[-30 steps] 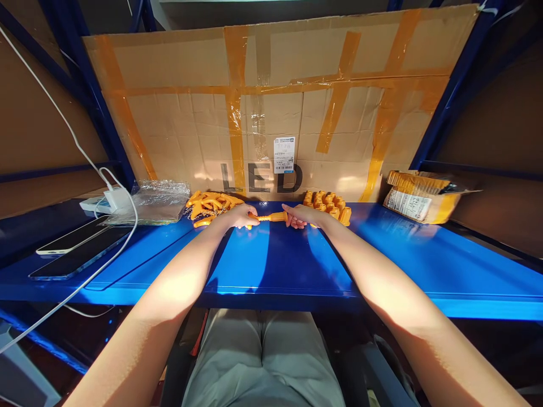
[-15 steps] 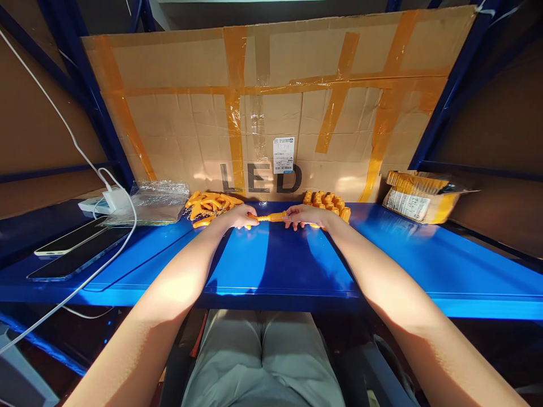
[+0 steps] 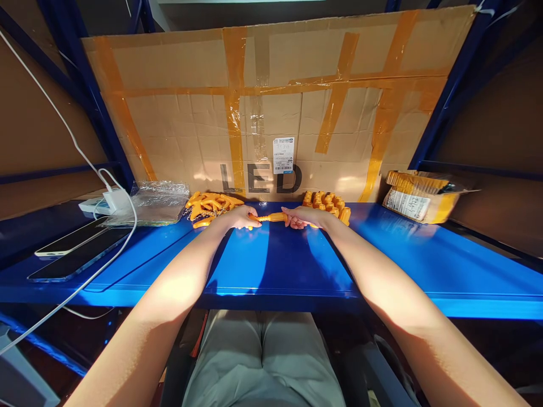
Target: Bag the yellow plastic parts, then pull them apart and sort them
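Between my two hands, just above the blue shelf, an orange plastic piece (image 3: 272,217) lies sideways, slim on the left and thicker and ribbed on the right. My left hand (image 3: 241,217) is closed round its left end. The fingers of my right hand (image 3: 302,217) pinch its right end, partly covering it. Behind my left hand is a heap of curved orange parts (image 3: 212,203) with thin chains among them. Past my right hand stand several short orange cylinder-like parts (image 3: 326,200), partly hidden by that hand.
At the left lie two phones (image 3: 70,260), a white charger with a cable (image 3: 116,199) and a clear plastic-wrapped packet (image 3: 159,203). A taped package (image 3: 418,198) sits at the right. A tall cardboard sheet (image 3: 271,118) closes off the back of the blue shelf (image 3: 292,265).
My right fingers have shifted and curled on the right end of the orange piece, leaving more of its ribbed part visible. My left hand has barely moved.
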The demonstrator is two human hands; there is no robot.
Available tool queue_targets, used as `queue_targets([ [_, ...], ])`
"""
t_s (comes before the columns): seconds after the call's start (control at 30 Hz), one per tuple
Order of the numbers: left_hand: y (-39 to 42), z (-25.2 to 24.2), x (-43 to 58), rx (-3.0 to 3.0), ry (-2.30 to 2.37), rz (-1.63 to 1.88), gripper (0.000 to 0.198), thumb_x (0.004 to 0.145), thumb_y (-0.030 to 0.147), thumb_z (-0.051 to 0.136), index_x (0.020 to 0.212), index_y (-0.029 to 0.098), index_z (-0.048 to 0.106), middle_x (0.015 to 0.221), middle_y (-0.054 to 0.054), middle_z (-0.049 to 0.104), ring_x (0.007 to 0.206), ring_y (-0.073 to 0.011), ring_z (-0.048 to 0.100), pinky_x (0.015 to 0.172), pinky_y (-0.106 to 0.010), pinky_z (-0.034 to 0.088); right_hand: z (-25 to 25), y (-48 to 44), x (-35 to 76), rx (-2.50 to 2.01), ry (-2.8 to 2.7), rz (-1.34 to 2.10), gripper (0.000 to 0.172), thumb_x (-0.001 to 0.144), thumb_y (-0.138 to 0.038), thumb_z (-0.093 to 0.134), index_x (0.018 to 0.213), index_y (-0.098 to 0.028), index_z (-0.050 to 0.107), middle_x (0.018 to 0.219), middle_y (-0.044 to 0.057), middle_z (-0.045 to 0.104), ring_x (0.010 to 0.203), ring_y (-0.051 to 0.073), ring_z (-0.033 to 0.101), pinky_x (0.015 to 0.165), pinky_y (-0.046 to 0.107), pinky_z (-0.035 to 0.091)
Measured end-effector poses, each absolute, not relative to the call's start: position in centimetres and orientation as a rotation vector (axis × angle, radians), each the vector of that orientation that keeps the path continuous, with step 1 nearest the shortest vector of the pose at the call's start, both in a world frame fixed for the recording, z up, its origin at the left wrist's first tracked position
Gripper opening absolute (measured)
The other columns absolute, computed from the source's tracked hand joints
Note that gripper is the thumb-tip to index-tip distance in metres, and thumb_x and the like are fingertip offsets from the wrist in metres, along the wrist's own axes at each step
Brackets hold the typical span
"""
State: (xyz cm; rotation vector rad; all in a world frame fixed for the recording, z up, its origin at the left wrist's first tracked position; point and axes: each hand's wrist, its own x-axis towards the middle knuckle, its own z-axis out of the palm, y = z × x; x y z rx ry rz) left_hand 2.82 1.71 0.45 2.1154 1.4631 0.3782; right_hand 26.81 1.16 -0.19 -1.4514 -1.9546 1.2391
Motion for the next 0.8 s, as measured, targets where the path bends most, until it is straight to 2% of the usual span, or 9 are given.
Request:
queue_targets([
  [0.17, 2.12, 0.44, 2.51, 2.137, 1.436, 0.348, 0.051, 0.06, 0.052, 0.084, 0.092, 0.017, 0.064, 0.062, 0.0, 0.065, 0.051, -0.0111, 0.054, 0.047, -0.023, 0.037, 0.04, 0.87, 26.79, -1.451, -1.978, 1.211, 0.065, 0.089, -0.071, 0.042, 0.061, -0.015, 0.062, 0.052, 0.003, 0.052, 0.046, 0.009, 0.043, 0.045, 0.025, 0.034],
  [0.43, 2.47, 0.75, 1.88, 2.193, 1.345, 0.253, 0.064, 0.061, 0.062, 0.079, 0.105, 0.019, 0.063, 0.074, -0.002, 0.07, 0.054, -0.0112, 0.053, 0.05, -0.024, 0.039, 0.24, 0.74, 26.83, -1.499, -1.957, 1.169, 0.064, 0.091, -0.068, 0.042, 0.064, -0.014, 0.063, 0.055, 0.005, 0.056, 0.048, 0.01, 0.047, 0.046, 0.025, 0.034],
  [0.8, 2.04, 1.06, 2.12, 2.201, 1.356, 0.184, 0.063, 0.06, 0.063, 0.079, 0.101, 0.019, 0.058, 0.08, -0.003, 0.073, 0.055, -0.0117, 0.056, 0.05, -0.024, 0.04, 0.04, 0.85, 26.95, -1.519, -1.916, 1.245, 0.055, 0.098, -0.056, 0.039, 0.07, -0.014, 0.061, 0.061, 0.003, 0.057, 0.053, 0.01, 0.05, 0.052, 0.023, 0.039],
])
